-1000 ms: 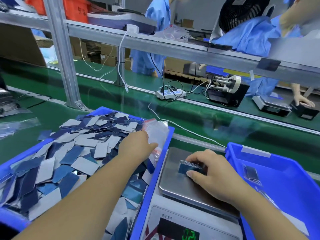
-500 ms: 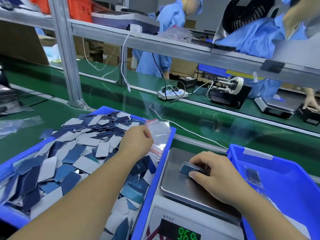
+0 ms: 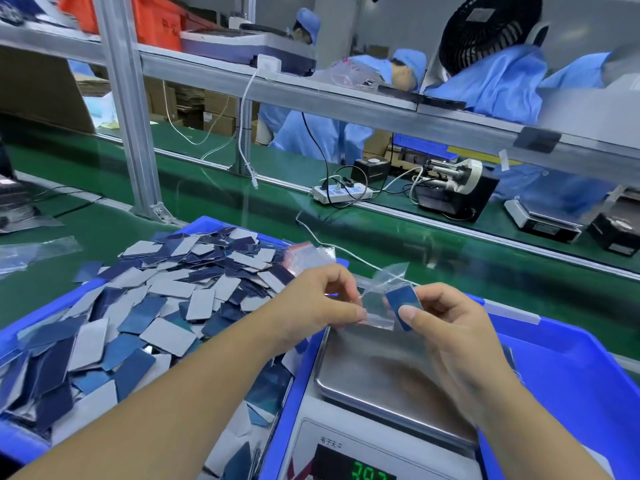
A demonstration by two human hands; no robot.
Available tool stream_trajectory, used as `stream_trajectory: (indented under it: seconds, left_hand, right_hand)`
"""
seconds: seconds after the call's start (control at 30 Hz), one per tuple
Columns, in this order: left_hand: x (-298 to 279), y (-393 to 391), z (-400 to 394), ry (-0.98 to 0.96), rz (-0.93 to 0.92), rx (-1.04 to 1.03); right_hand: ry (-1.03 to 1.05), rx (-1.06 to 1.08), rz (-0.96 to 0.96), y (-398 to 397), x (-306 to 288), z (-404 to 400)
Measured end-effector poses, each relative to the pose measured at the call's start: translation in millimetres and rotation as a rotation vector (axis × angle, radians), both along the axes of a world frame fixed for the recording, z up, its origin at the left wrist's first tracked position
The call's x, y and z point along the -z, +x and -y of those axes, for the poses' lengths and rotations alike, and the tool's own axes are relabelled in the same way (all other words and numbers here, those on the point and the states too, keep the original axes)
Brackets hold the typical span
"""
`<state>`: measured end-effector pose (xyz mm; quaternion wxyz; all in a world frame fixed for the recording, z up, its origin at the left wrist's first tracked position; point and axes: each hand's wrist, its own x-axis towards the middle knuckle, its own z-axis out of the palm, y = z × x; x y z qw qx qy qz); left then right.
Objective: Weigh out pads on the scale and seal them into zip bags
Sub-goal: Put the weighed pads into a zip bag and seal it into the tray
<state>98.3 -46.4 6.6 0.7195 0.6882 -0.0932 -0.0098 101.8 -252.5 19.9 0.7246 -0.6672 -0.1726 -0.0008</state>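
Blue bin (image 3: pixel 31 344) on green bench: loose pads (image 3: pixel 166 306), blue and grey. Left hand (image 3: pixel 311 306): grip pinches clear zip bag (image 3: pixel 375 303) above the scale pan (image 3: pixel 374 372). Right hand (image 3: pixel 450 327): grip pinches weighed pad stack (image 3: pixel 403 303), long axis roughly upright, just right of the bag (mouth side unclear), touching or nearly.

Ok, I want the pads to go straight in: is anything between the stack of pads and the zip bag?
Nothing visible. The right hand pinches the stack of pads right beside the zip bag, which the left hand holds above the scale pan. Whether the bag's mouth is open cannot be told.
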Motion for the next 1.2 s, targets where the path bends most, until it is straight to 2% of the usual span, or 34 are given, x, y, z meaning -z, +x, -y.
stream_trajectory:
  seconds: [0.1,0.23,0.37,0.47,0.6,0.8,0.93,1.03,1.2]
  left_hand:
    - [1.0,-2.2,2.2,-0.038,-0.001,0.053]
    - [-2.1,-5.2,4.6,-0.159,-0.109,0.098]
    - [-6.6,-8.2,3.2,-0.155,-0.191,0.183]
    - [-9.3,-12.3,3.8,-0.060,-0.166,0.268]
    - [-9.1,-15.4,5.7,0.176,-0.084,0.236]
    - [-7.6,-14.9,4.5,0.221,-0.062,0.270]
    - [-5.0,-13.0,7.1,0.237,-0.084,0.176]
    - [-6.5,-10.6,4.2,0.133,-0.119,0.108]
    - [-9.8,-4.3,-2.7,-0.085,-0.148,-0.140]
  right_hand:
    - [0.025,-0.005,-0.011,-0.8,-1.2,-1.6]
    - [0.032,0.003,0.023,-1.7,-1.5,-1.7]
    - [0.010,0.002,0.083,-2.3,-2.1,-0.5]
    - [-0.023,-0.027,0.124,-4.0,-2.0,0.3]
    - [-0.051,-0.067,0.176,-6.1,-2.1,0.1]
    - [-0.094,-0.072,0.206,-4.4,-0.5,1.2]
    - [-0.095,-0.041,0.208,-5.9,-3.3,0.3]
    - [-0.123,0.009,0.191,-3.6,-4.5,3.5]
    - [-0.455,0.096,0.203,-0.1,1.8,3.6]
